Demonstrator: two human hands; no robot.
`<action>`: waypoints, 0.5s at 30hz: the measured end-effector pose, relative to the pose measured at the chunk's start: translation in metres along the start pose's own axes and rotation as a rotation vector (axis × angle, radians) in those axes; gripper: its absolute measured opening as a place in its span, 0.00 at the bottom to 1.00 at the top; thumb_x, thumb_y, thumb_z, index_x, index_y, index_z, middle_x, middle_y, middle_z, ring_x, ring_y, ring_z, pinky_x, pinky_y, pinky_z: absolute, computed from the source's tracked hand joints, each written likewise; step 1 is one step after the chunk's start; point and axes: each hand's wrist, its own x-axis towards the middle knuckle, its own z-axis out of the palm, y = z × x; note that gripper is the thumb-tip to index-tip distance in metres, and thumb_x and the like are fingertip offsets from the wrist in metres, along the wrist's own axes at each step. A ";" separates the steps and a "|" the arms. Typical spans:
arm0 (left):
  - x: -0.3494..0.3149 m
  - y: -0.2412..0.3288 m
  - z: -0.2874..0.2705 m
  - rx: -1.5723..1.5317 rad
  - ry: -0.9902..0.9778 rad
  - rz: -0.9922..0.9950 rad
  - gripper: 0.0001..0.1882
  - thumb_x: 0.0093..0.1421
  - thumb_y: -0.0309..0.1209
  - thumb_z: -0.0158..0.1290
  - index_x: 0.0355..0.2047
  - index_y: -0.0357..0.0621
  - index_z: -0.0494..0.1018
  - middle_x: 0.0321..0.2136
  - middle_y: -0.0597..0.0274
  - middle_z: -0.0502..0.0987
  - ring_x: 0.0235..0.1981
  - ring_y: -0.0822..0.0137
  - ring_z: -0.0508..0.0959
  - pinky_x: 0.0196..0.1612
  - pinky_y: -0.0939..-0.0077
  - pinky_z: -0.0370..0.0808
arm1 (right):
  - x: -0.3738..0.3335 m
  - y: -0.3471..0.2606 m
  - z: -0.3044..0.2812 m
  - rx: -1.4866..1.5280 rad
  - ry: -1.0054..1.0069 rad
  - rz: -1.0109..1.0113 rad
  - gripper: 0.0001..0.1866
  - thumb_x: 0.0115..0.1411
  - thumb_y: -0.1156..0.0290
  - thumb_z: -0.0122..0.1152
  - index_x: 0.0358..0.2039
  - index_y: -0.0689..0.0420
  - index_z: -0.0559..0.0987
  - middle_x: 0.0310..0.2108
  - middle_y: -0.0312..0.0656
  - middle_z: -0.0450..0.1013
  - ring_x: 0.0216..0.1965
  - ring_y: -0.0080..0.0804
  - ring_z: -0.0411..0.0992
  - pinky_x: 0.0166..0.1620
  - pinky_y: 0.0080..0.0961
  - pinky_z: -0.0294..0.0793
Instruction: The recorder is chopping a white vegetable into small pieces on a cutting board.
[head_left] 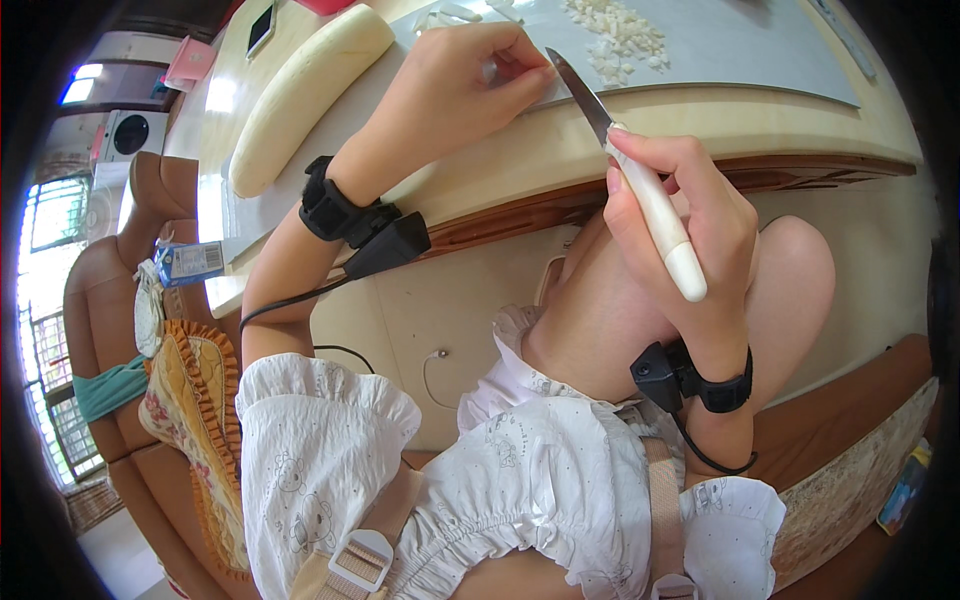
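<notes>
White frilled sleeves (330, 450) with a faint printed pattern sit closest under my chin, with tan webbing straps (375, 535) crossing them. Both my wrists wear black bands, each with a small black box and a cable.

My right hand (680, 215) is closed around the white handle of a kitchen knife with a narrow steel blade (640, 170); the blade points up and to the left, its tip reaching the near edge of the pale grey cutting mat (740, 50). My left hand (455, 85) is curled, fingertips pinched down on something small and white at that same edge, just beside the knife tip; I cannot tell what the piece is. Farther up the mat lies a heap of small white diced pieces (620, 35).

A long, pale cream, peeled root (300, 95) lies to my left on the light wooden table with a dark brown rim (800, 170). A phone (262, 25) rests near the far corner. The table edge runs close above my bare knees.

Left of me are brown chairs (110, 260), a patterned orange-trimmed cushion (195, 400) and a bright window (45, 210).
</notes>
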 end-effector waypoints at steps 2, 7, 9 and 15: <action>0.000 0.000 -0.001 -0.009 0.030 0.036 0.09 0.59 0.32 0.63 0.34 0.37 0.82 0.27 0.53 0.84 0.27 0.63 0.83 0.33 0.71 0.78 | 0.000 0.000 0.001 -0.019 -0.004 -0.004 0.14 0.53 0.80 0.66 0.41 0.55 0.81 0.24 0.43 0.74 0.23 0.42 0.73 0.28 0.33 0.73; 0.000 0.005 -0.003 0.033 -0.042 -0.017 0.09 0.63 0.30 0.63 0.37 0.37 0.82 0.30 0.61 0.84 0.32 0.74 0.79 0.39 0.76 0.76 | 0.001 0.001 0.001 -0.026 -0.052 0.032 0.15 0.53 0.80 0.66 0.42 0.55 0.81 0.26 0.44 0.76 0.26 0.46 0.75 0.30 0.36 0.74; 0.000 0.006 -0.003 0.028 -0.046 -0.024 0.08 0.63 0.30 0.63 0.37 0.36 0.82 0.30 0.61 0.84 0.32 0.74 0.79 0.39 0.76 0.76 | 0.001 0.002 0.002 -0.023 -0.064 0.037 0.15 0.53 0.80 0.65 0.42 0.55 0.81 0.27 0.45 0.77 0.26 0.47 0.76 0.30 0.36 0.74; -0.001 0.003 -0.003 0.015 -0.052 -0.044 0.08 0.63 0.30 0.63 0.37 0.36 0.82 0.30 0.62 0.83 0.32 0.75 0.78 0.39 0.77 0.76 | 0.000 -0.001 0.001 -0.059 -0.069 0.060 0.15 0.56 0.80 0.66 0.44 0.55 0.82 0.28 0.43 0.78 0.26 0.36 0.74 0.31 0.28 0.75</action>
